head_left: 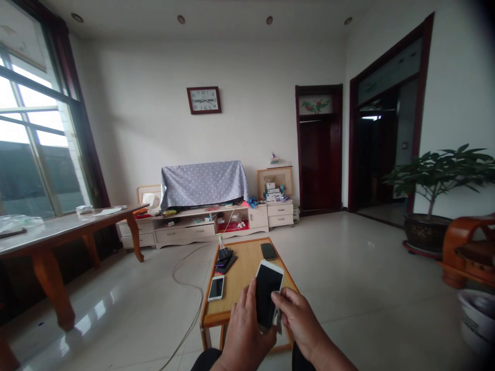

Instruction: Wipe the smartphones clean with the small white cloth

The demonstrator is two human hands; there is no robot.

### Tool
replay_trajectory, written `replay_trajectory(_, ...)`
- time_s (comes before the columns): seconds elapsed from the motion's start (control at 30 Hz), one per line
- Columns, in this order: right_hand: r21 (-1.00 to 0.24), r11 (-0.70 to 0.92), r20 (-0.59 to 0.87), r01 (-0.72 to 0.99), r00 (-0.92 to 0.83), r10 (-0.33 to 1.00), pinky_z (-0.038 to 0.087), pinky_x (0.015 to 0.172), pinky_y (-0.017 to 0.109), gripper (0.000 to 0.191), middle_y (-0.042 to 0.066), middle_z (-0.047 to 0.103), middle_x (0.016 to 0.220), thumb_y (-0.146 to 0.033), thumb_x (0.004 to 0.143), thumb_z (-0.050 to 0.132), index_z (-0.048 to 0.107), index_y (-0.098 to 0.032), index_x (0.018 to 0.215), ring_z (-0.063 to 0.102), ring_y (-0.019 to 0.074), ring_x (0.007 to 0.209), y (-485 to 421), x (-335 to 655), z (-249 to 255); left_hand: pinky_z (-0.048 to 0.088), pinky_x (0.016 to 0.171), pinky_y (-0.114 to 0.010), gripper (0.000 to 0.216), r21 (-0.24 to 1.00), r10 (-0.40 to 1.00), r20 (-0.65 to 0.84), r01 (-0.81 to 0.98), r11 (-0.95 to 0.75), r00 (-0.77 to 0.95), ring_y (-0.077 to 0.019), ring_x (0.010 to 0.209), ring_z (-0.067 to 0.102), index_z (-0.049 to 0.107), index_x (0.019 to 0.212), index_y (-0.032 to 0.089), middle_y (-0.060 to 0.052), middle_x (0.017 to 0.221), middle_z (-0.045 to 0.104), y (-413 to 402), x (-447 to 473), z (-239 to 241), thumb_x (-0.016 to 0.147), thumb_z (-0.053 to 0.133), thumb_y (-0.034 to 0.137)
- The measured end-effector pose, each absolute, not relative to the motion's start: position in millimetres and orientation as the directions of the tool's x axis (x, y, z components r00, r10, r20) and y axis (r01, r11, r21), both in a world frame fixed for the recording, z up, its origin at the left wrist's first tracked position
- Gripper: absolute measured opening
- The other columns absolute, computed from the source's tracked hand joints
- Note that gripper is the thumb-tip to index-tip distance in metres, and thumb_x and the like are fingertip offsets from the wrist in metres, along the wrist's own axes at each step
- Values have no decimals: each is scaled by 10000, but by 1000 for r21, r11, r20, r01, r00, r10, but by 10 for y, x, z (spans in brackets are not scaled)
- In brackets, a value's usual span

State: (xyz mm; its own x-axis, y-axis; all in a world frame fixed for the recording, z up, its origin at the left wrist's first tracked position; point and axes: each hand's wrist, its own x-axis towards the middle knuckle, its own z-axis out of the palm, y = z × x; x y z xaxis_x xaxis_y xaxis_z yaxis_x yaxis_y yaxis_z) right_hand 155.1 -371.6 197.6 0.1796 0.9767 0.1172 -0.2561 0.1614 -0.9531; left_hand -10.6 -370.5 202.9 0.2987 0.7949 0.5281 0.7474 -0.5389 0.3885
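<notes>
My left hand [243, 330] is closed round a white phone with a dark screen [268, 291], held upright over the near end of a small wooden table [243, 275]. My right hand [297, 317] pinches something small and grey at the phone's lower right edge; I cannot make out what it is. On the table lie a white phone [216, 287] at the left, a black phone [268, 251] at the far right, and a stack of dark devices [225, 259] with a cable plugged in.
A white cable [185, 278] trails over the tiled floor at the left. A long wooden table [58, 232] stands by the window. A low TV cabinet [201, 224] with a covered screen lines the far wall. A potted plant [433, 201] and a wooden chair [469, 247] stand at the right.
</notes>
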Motion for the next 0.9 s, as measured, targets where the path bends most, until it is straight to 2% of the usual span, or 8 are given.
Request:
replay_trajectory(0.1,-927,195,118,-320,243,963,207,447,200,486,-102,404,517,-635,757,782,568,-198,764,298,55,457,-3680,1693,2090,401,1159,-492,1071,352,801,492,763,-542,343,-344,1444,408,143,1605,209,-140,1564,438,-3750,-87,2030,657,640,241)
replay_trajectory(0.2,-912,209,113,-353,274,955,252,462,186,470,-99,405,520,-626,779,778,615,-187,819,316,56,478,-3692,1749,2156,400,1158,-481,1057,335,797,499,772,-540,341,-336,1443,408,155,1601,198,-140,1570,427,-3762,-48,1961,653,622,233)
replay_trajectory(0.4,-903,195,93,-382,270,958,254,450,179,463,-79,452,533,-616,786,785,642,-179,837,352,59,487,-3754,1627,2065,454,1098,-447,929,341,761,626,818,-463,170,-312,1351,504,230,1565,183,-146,1478,507,-3748,31,1798,737,632,309)
replay_trajectory(0.47,-894,232,114,-382,308,944,318,466,184,472,-55,533,596,-608,769,802,665,-180,914,432,74,516,-3762,1629,2067,454,1086,-445,878,305,732,663,837,-455,156,-306,1311,529,248,1553,168,-149,1431,541,-3759,29,1806,760,608,280)
replay_trajectory(0.53,-878,306,133,-369,426,895,417,527,202,508,-24,626,714,-596,741,828,667,-194,1008,535,101,587,-3785,1672,2118,442,1085,-447,851,268,707,690,853,-449,156,-305,1293,533,260,1545,158,-148,1410,551,-3771,12,1839,768,596,251)
replay_trajectory(0.63,-878,370,175,-303,517,838,485,596,231,483,0,676,782,-583,768,811,650,-199,1013,595,124,638,-3876,1731,2251,424,1078,-454,838,240,697,704,877,-415,137,-311,1281,531,279,1535,145,-151,1387,563,-3779,-14,1900,763,596,223)
replay_trajectory(0.8,-936,288,232,-200,263,936,432,507,217,393,-4,644,684,-577,871,709,646,-193,928,572,122,562,-4012,1637,2350,417,1029,-440,827,253,746,653,888,-383,135,-310,1239,548,309,1529,151,-142,1352,582,-3828,9,1985,766,614,241)
replay_trajectory(0.9,-922,384,377,50,346,859,516,560,258,344,31,653,786,-553,892,679,667,-210,889,626,166,670,-3952,1593,2250,396,1024,-438,838,269,770,621,881,-389,151,-303,1205,557,324,1528,162,-130,1345,587,-3888,42,2025,752,628,245)
